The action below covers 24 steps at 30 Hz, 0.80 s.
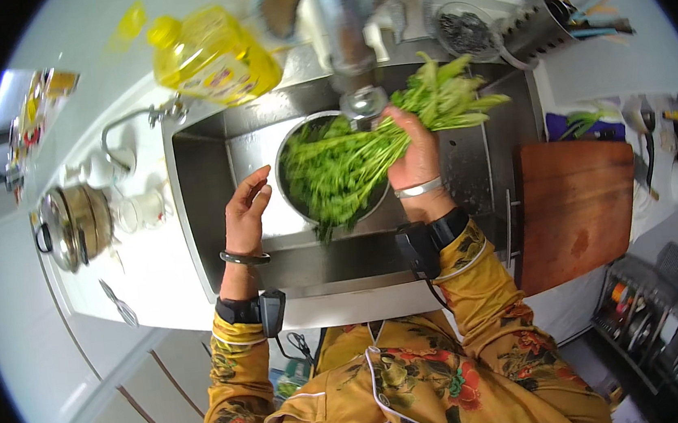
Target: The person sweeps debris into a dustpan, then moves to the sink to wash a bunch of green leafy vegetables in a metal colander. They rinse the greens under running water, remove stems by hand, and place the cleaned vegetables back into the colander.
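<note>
My right hand (414, 150) grips a bunch of leafy green herbs (364, 160) by the stems, beside the faucet (356, 57). Its finely cut leaves hang over a round metal bowl (284, 199) in the stainless steel sink (320, 268), while the other, broader end points to the back right. What the bowl holds beneath the greens is hidden. To the left of the bowl, my left hand (250, 211) is raised over the sink with its fingers apart, holding nothing.
A bottle of yellow dish soap (217, 58) stands behind the sink. At the right are a wooden cutting board (577, 207), a glass bowl of steel wool (466, 31) and a perforated utensil holder (533, 31). A lidded pot (74, 228) and a whisk (119, 303) lie left.
</note>
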### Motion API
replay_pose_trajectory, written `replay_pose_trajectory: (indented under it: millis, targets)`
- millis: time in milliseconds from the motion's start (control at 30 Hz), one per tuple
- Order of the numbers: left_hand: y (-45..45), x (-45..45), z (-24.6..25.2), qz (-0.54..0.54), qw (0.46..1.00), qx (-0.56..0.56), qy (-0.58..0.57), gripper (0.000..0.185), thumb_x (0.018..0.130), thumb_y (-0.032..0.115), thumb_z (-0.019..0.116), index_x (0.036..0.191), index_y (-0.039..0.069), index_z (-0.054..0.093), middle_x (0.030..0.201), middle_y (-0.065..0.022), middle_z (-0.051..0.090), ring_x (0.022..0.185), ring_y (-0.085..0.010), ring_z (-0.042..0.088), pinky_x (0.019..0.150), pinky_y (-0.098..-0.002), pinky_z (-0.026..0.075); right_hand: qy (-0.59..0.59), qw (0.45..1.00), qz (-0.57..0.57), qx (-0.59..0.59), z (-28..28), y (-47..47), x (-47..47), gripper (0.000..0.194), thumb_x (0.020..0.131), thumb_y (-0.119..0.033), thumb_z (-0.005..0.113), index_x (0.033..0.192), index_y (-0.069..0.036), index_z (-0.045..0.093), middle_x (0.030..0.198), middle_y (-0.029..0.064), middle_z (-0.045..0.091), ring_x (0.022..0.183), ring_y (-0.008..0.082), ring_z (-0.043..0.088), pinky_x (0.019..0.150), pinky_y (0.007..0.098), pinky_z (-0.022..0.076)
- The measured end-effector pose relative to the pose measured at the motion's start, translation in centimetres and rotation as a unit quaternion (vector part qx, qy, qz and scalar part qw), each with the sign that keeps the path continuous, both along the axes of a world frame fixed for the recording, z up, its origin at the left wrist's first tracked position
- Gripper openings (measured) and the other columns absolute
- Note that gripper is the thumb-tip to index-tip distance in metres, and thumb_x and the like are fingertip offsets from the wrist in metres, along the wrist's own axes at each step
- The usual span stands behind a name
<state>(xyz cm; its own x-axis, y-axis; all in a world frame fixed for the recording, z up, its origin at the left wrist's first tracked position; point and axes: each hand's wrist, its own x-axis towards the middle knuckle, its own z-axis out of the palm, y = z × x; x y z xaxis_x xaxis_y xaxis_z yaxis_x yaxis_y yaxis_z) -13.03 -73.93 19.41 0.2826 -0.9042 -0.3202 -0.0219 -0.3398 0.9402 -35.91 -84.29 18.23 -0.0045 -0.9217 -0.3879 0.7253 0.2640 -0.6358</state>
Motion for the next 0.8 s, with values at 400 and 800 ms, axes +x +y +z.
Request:
replay_pose_trajectory:
  millis: [400, 800]
  targets:
    - [6.3, -1.1, -10.8, -0.132, 0.975, 0.152, -0.096, 0.041, 0.082, 0.014, 0.06, 0.12, 0.006, 0.048, 0.115, -0.0102, 0.051, 0.103, -0.0197, 0.051, 0.088, -0.0316, 0.042, 0.47, 0.745, 0.416, -0.226, -15.1, 4.5, 6.5, 0.057, 0.059, -0.011, 0.069, 0.112, -0.005, 0.05, 0.093, 0.0202, 0.061, 0.089, 0.035, 0.058, 0.077, 0.0373, 0.048]
    - [7.4, -0.6, -12.5, -0.262, 0.937, 0.163, -0.166, 0.058, 0.078, 0.028, 0.059, 0.127, 0.004, 0.041, 0.126, -0.0209, 0.042, 0.117, -0.0337, 0.04, 0.098, -0.0382, 0.033, 0.4, 0.794, 0.403, -0.219, -7.1, 4.4, 7.5, 0.039, 0.066, -0.006, 0.066, 0.104, -0.002, 0.055, 0.096, 0.0096, 0.062, 0.084, 0.0244, 0.059, 0.075, 0.0342, 0.0473]
